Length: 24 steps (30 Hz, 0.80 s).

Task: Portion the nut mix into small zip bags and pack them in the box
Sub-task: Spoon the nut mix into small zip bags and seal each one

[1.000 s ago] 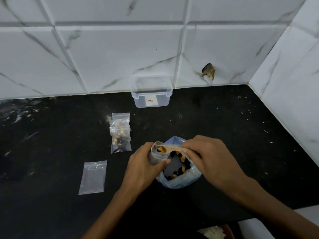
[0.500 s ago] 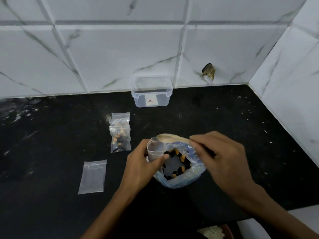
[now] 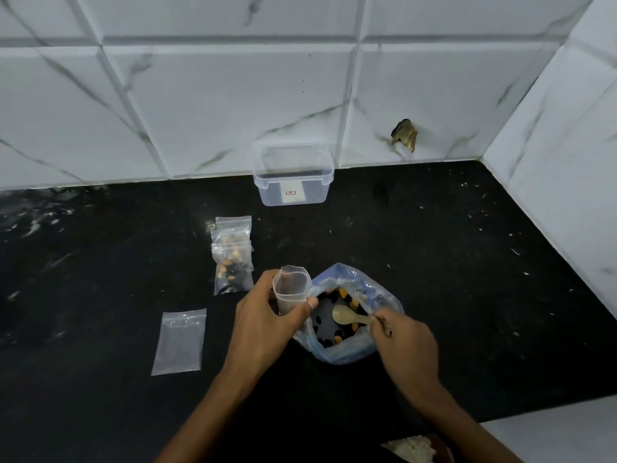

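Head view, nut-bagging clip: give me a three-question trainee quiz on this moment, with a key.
1. True or false: the clear box by the wall already holds filled bags.
2. Which hand holds the spoon?
A. left hand
B. right hand
3. Fill in: the flat empty zip bag lies to the ____ of the big nut bag.

Key: 1 false; 2 B; 3 left.
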Tool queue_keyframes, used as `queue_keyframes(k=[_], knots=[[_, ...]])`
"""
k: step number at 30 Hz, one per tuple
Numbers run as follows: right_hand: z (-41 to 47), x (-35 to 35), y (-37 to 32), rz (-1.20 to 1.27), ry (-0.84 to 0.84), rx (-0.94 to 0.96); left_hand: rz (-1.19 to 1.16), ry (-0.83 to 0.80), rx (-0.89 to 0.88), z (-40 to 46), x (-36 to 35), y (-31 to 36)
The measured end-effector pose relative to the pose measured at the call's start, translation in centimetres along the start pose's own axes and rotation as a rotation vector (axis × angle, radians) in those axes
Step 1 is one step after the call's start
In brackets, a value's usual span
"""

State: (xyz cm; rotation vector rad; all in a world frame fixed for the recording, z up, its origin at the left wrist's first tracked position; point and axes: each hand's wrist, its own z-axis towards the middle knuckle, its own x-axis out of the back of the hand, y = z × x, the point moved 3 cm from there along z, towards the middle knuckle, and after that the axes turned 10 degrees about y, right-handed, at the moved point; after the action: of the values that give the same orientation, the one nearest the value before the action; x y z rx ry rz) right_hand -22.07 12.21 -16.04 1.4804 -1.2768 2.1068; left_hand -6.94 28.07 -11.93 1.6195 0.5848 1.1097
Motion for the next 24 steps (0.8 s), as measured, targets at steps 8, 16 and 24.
queue_keyframes(k=[8, 16, 24], knots=[[-0.2, 1.1, -1.2, -0.351, 0.079, 0.147, 0.011, -0.01, -0.004, -0.3, -0.3, 0.5], [0.4, 3.6, -9.8, 0.362, -0.242, 0.125, -0.005, 0.052, -0.056, -0.7, -0.5, 1.9], [2.7, 4.1, -10.6, 0.422, -0.181, 0.255, -0.17, -0.088, -0.013, -0.9, 2.2, 1.8]])
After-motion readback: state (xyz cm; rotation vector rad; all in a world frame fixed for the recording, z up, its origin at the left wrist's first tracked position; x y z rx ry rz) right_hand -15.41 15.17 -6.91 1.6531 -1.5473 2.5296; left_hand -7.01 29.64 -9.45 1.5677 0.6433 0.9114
